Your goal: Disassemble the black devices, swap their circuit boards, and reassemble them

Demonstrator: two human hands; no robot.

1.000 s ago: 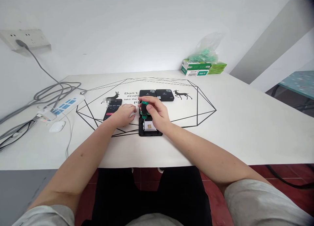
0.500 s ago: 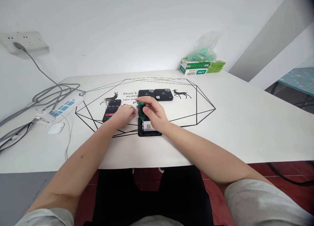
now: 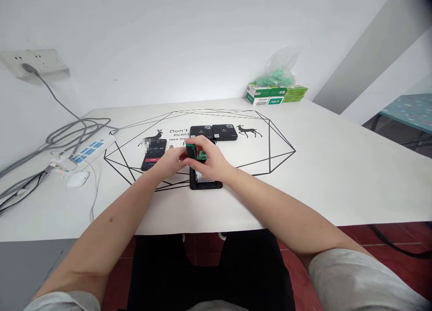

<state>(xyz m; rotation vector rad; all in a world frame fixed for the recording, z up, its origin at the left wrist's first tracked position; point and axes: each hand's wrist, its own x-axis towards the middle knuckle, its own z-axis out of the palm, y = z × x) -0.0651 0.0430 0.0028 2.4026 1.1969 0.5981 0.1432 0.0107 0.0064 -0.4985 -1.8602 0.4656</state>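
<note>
Gripping the green-and-black screwdriver (image 3: pixel 191 151) between curled fingers and thumb, my right hand (image 3: pixel 213 160) sits over the far side of the open black case (image 3: pixel 205 185). From my remote view, my left hand (image 3: pixel 171 161) meets it at the handle, left of that case; whether it grasps anything, I can't tell. A green circuit board (image 3: pixel 203 155) shows just beyond the case, partly hidden. Farther beyond lie two closed black boxes (image 3: pixel 224 132), side by side; left of it rests the phone (image 3: pixel 154 154).

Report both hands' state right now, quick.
Left hand: fingers curled near the driver; can't tell if holding anything.
Right hand: closed, holding the driver.
</note>
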